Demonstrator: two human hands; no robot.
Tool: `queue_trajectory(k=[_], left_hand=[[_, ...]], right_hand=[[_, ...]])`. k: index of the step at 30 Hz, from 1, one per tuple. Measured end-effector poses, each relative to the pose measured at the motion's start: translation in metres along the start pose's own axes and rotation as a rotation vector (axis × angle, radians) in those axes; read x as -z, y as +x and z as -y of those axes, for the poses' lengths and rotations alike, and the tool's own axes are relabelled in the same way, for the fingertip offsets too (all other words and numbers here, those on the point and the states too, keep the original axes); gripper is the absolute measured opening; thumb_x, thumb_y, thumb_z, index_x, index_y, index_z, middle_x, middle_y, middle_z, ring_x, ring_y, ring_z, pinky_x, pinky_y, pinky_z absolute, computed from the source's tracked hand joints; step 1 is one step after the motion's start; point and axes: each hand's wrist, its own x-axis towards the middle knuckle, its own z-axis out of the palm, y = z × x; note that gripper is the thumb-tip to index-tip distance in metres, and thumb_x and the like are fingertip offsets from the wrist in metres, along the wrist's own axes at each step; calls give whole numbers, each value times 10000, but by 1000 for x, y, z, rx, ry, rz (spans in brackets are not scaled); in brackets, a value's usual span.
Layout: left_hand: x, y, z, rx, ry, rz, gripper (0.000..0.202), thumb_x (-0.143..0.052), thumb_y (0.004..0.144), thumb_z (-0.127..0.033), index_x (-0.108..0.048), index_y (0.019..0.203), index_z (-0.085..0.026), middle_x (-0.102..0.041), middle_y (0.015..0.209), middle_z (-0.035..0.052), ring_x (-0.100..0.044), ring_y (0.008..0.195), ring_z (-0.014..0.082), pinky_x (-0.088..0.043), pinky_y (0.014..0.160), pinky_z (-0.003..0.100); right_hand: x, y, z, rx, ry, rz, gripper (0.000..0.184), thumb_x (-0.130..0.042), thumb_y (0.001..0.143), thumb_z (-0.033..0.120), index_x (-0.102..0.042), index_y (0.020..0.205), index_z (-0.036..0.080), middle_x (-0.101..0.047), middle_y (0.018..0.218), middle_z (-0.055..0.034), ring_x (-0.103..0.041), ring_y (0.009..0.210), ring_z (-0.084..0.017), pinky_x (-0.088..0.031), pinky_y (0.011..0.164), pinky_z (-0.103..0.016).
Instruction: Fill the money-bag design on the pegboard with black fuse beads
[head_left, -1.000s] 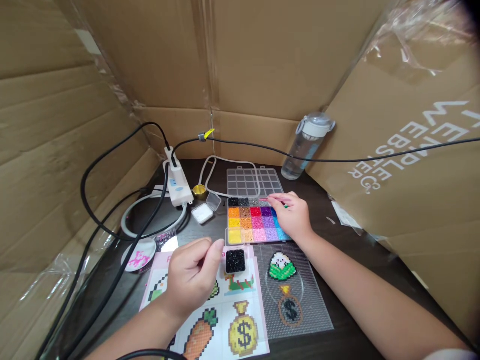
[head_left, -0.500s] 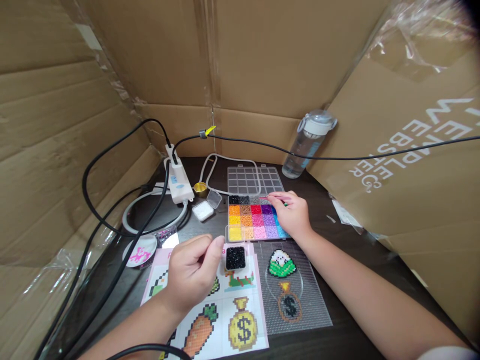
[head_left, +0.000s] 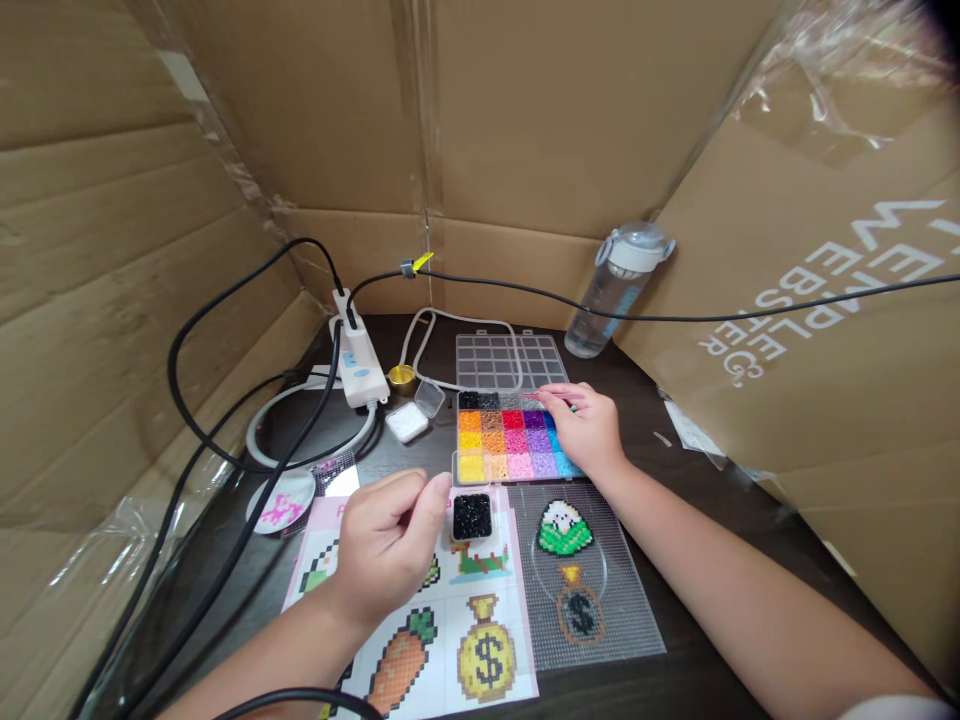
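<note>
My right hand [head_left: 585, 430] rests on the right part of a bead tray [head_left: 504, 440] of coloured compartments, fingers pinched on a thin pink tool that points left over the top row. My left hand [head_left: 390, 545] hovers curled over a pattern sheet [head_left: 450, 640], thumb and fingers close together beside a small box of black beads [head_left: 472, 516]; what it holds, if anything, I cannot make out. A clear pegboard [head_left: 600, 600] carries a green-and-white bead figure [head_left: 564, 528] and a money-bag figure [head_left: 580, 612].
The tray's clear lid [head_left: 506, 362] stands open behind it. A water bottle [head_left: 615, 290] is at the back right. A white power strip [head_left: 358, 362] with black cables, a small white-bead box [head_left: 406, 422] and a gold cap [head_left: 401, 378] lie left. Cardboard walls surround the dark table.
Almost nothing differs; the view has shifted slightly and both hands stay in place.
</note>
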Motion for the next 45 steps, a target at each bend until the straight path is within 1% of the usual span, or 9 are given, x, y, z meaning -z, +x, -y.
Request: queue_trajectory(k=[8,16,21,26,33,40,45], left_hand=[[-1,-3,4,7,0,9,428,-557,887,-93,-296,556,-166,-296,502,-54,-323,445,50,-275,452,228],[1,1,-2,5,-4,-1,431,-561,885,-91,-297,550,-161,-297,497,-55,-324,439,44,-273,447,220],[0,-1,0,1,-2,2,432,-560,884,-90,-296,550,-163,-298,497,-55,-323,443,46,-273,448,221],[1,-1,0,-3,4,-1,430,-556,883,-86,-292,554,-166,-299,496,-55,-320,438,47,-272,443,223],[0,-1,0,-15,15,-1,425,-557,886,-95,-297,559,-168,-297,502,-54,-322,444,50,-270,449,229],[0,-1,1,-1,5,6,428,-556,886,-92,-295,554,-167,-298,499,-54,-321,442,51,-273,451,231],[0,1,-3,-3,1,3,436,-550,887,-105,-295,539,-170,-305,491,-51,-330,435,56,-277,444,234]], right_hand=[[-1,0,-1,-3,-3,13,144,-685,793,292,-796,798,201,-780,818,-82,-695,797,-224,-556,797,-377],[-1,1,-2,2,-14,23,142,-679,797,287,-795,785,207,-784,815,-74,-697,807,-229,-551,802,-382],[-1,0,-1,-11,-10,7,148,-682,788,298,-797,789,206,-780,816,-82,-701,791,-226,-555,789,-378],[0,1,1,-5,-27,38,168,-654,809,298,-800,769,225,-789,836,-68,-697,812,-223,-547,806,-375],[-1,1,1,-16,-13,42,160,-660,807,289,-800,774,219,-788,835,-67,-698,814,-220,-545,806,-365],[0,0,4,-3,2,26,149,-664,802,282,-801,777,229,-786,815,-58,-701,799,-214,-551,789,-355],[2,1,9,-21,41,-17,130,-684,786,280,-791,759,211,-781,795,-62,-710,784,-215,-567,774,-362]])
